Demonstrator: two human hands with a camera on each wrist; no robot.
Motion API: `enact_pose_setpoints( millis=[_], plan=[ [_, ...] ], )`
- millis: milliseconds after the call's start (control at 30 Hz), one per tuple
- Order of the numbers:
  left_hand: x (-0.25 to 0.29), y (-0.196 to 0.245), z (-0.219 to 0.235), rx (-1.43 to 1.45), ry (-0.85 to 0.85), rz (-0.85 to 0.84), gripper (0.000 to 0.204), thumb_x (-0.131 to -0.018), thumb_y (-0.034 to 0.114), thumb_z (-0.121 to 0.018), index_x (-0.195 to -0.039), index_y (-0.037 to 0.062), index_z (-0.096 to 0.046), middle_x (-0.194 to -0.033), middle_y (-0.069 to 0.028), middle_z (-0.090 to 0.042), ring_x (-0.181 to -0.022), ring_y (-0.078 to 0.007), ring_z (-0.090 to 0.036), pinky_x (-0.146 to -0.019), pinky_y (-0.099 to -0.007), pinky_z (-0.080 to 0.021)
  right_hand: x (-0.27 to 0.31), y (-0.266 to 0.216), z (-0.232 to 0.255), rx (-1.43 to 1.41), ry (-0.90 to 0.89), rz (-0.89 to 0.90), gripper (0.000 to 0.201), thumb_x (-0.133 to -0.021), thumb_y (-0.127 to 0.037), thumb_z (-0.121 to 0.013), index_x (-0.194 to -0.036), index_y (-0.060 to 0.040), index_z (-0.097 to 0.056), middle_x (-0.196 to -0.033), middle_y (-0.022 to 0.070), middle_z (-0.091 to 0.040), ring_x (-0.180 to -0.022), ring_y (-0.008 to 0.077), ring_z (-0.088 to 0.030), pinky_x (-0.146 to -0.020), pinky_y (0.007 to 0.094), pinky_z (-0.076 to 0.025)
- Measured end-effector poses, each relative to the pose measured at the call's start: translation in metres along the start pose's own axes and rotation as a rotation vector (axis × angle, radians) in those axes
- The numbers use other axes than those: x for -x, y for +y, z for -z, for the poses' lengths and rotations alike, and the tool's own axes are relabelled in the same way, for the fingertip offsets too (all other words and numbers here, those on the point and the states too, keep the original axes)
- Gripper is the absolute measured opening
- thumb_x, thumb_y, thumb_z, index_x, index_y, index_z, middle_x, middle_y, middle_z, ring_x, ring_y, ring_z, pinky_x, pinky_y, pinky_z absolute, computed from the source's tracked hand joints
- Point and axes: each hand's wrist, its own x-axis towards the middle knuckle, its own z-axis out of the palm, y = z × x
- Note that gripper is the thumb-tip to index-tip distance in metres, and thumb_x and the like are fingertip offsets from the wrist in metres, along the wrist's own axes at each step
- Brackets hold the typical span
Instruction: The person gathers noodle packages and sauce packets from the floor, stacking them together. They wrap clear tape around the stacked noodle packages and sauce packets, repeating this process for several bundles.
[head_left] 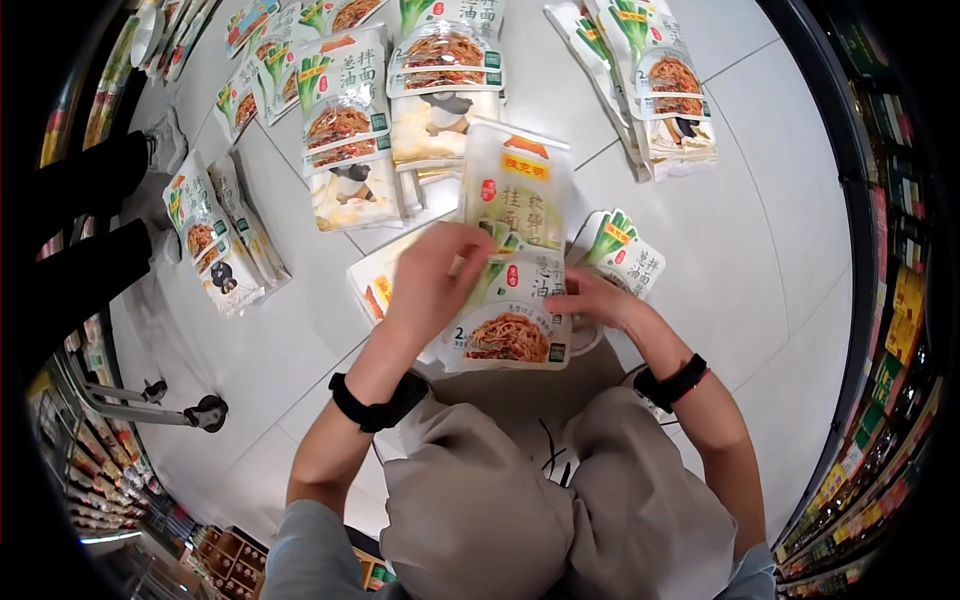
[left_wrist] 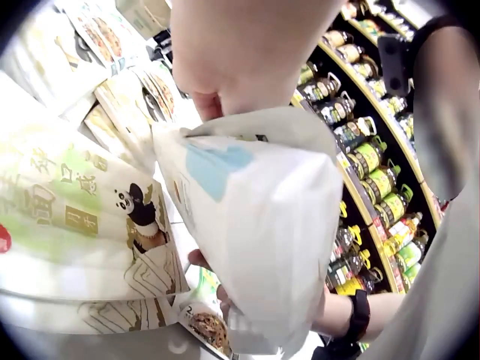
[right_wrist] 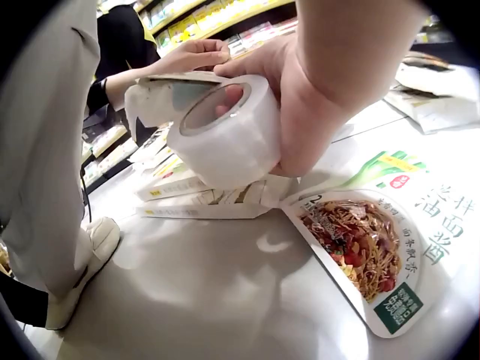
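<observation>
In the head view a sauce pouch [head_left: 510, 320] lies over a pale noodle pack [head_left: 518, 185], between the hands. My left hand [head_left: 435, 280] has curled fingers at the pouch's upper left edge and seems to pinch it; the fingertips are blurred. From the right, my right hand [head_left: 600, 300] touches the pouch's right edge. The right wrist view shows that my right hand [right_wrist: 319, 97] grips a roll of clear tape [right_wrist: 225, 139], close beside the pack. The left wrist view has the white underside of the pack [left_wrist: 262, 217] below my left hand [left_wrist: 240, 60].
Bundled noodle packs with pouches [head_left: 350, 130] lie on the tiled floor [head_left: 755, 200], ahead and at the left, with another bundle [head_left: 670, 90] at the right. A loose pouch [head_left: 625, 250] lies beyond my right hand. Shelves [head_left: 900, 330] line the right side; a wheeled metal frame [head_left: 150, 405] stands left.
</observation>
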Motion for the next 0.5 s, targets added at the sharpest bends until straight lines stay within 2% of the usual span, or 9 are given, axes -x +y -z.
enact_pose_setpoints(
  millis=[67,133,167,233,267,333,433,500],
  plan=[
    [0.011,-0.017,0.01,0.259,0.273,0.244,0.01,-0.08,-0.002,-0.057,-0.09,-0.0003,-0.057,-0.094,-0.0063,-0.063,-0.082,-0.0112,-0.057,-0.075,-0.0251,-0.046,0.009,-0.005,-0.003,-0.023,0.005,-0.011,0.058,-0.076,-0.024,-0.068,-0.125,-0.0036,-0.043,-0.104,0.0052,-0.058,-0.095,0.0124,-0.054,-0.08,0.0274,-0.045],
    [0.021,-0.035,0.019,0.522,0.351,0.428,0.017,-0.083,-0.004,-0.052,-0.099,-0.0003,-0.056,-0.102,-0.0073,-0.06,-0.091,-0.013,-0.056,-0.081,-0.0257,-0.045,0.018,-0.006,-0.005,-0.042,0.012,-0.022,0.055,-0.076,-0.021,-0.068,-0.122,-0.0031,-0.045,-0.108,0.0055,-0.058,-0.099,0.0127,-0.053,-0.084,0.028,-0.044],
    [0.024,-0.035,0.017,0.523,0.355,0.43,0.017,-0.083,-0.004,-0.052,-0.099,-0.0003,-0.056,-0.102,-0.0073,-0.06,-0.091,-0.013,-0.056,-0.081,-0.0257,-0.045,0.022,-0.004,-0.006,-0.016,0.039,0.012,0.05,-0.076,-0.016,-0.067,-0.121,-0.0024,-0.047,-0.109,0.0058,-0.058,-0.099,0.0128,-0.053,-0.084,0.0283,-0.044],
    [0.035,-0.028,0.008,0.763,0.01,0.587,0.023,-0.084,-0.003,-0.052,-0.106,0.0018,-0.055,-0.105,-0.005,-0.059,-0.098,-0.0125,-0.054,-0.086,-0.0253,-0.044,0.029,-0.003,-0.006,0.012,0.063,0.041,0.047,-0.077,-0.012,-0.066,-0.119,-0.0018,-0.049,-0.111,0.006,-0.057,-0.099,0.013,-0.053,-0.085,0.0285,-0.044],
    [0.041,-0.026,0.001,0.792,-0.049,0.538,0.029,-0.083,-0.004,-0.053,-0.111,0.002,-0.053,-0.108,-0.0062,-0.056,-0.101,-0.014,-0.053,-0.088,-0.0255,-0.044,0.033,-0.003,-0.006,0.023,0.066,0.039,0.045,-0.077,-0.008,-0.065,-0.119,-0.001,-0.049,-0.111,0.0063,-0.057,-0.099,0.0128,-0.053,-0.085,0.0283,-0.044],
    [0.051,-0.026,-0.011,0.774,-0.088,0.393,0.03,-0.081,-0.007,-0.054,-0.109,0.0011,-0.053,-0.107,-0.0066,-0.055,-0.102,-0.0156,-0.053,-0.087,-0.0269,-0.045,0.04,-0.005,-0.008,0.035,0.072,0.03,0.044,-0.077,-0.004,-0.064,-0.118,-0.0003,-0.049,-0.111,0.0066,-0.057,-0.1,0.0126,-0.053,-0.086,0.0281,-0.044],
    [0.048,-0.017,-0.01,0.694,-0.103,0.318,0.031,-0.079,-0.011,-0.052,-0.108,0.0006,-0.054,-0.11,-0.0075,-0.053,-0.103,-0.0169,-0.053,-0.085,-0.0277,-0.047,0.051,-0.01,-0.009,0.101,0.058,0.098,0.045,-0.076,-0.002,-0.063,-0.119,0.0007,-0.048,-0.11,0.007,-0.058,-0.099,0.0114,-0.053,-0.086,0.0273,-0.043],
    [0.052,-0.031,-0.012,0.781,-0.125,0.259,0.033,-0.079,-0.011,-0.052,-0.11,0.0006,-0.053,-0.111,-0.0078,-0.052,-0.104,-0.017,-0.053,-0.086,-0.0274,-0.046,0.058,-0.013,-0.006,0.126,0.023,0.13,0.049,-0.074,0.001,-0.064,-0.119,0.0015,-0.047,-0.109,0.0064,-0.058,-0.099,0.0114,-0.052,-0.086,0.0278,-0.043]
  ],
)
